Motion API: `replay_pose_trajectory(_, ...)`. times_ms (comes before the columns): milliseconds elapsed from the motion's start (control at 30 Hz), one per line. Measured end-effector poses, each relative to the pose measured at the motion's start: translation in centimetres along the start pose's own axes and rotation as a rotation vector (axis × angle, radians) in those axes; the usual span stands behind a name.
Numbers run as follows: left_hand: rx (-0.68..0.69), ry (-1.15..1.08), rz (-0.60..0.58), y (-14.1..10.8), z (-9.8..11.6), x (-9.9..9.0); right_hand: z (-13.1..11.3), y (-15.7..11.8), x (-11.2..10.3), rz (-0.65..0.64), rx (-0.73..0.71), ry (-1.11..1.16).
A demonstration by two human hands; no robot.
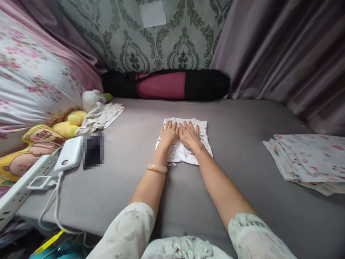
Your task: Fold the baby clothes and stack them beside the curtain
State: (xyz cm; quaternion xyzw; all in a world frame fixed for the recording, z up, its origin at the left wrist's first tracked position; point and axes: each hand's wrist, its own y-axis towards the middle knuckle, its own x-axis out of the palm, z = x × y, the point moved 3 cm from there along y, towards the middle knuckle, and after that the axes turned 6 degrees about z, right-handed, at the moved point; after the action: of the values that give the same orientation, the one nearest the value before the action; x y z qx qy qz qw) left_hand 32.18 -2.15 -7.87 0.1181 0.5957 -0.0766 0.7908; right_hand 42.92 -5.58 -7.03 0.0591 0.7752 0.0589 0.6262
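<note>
A small white garment (192, 158) with dark dots and a line drawing lies folded on the grey sheet (129, 194). My left hand (169, 133) rests palm down on its left part, fingers stretched toward the far edge. Beside it, my right hand (189, 135) presses flat on the garment's right part, fingers spread, the two hands nearly touching at the thumbs. A thin white string pokes out at the near edge. The cloth under both palms is hidden.
Folded printed cloths (309, 158) are stacked at right. At left are a crumpled cloth (104, 117), plush toys (67, 124), a white power bank (68, 154), a blurred-out dark object (93, 151) and a power strip (29, 180) with cables. A black and pink bag (161, 85) lies along the wall.
</note>
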Motion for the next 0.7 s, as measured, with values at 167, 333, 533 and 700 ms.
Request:
replay_pose_trajectory(167, 0.02, 0.03, 0.068, -0.1, 0.0, -0.9, 0.5, 0.0, -0.6, 0.009, 0.055, 0.033)
replay_pose_trajectory(333, -0.03, 0.03, 0.019, 0.0, -0.7, -0.6, 1.5, -0.2, -0.5, 0.014, 0.16, -0.006)
replay_pose_trajectory(533, -0.045, 0.014, 0.005, 0.0, -0.9, -0.3, 1.7, 0.0, -0.1, -0.011, 0.165, -0.003)
replay_pose_trajectory(700, -0.061, 0.013, 0.084, -0.1, -1.1, -1.4, 2.3, 0.0, -0.9, 0.032, 0.202, 0.003)
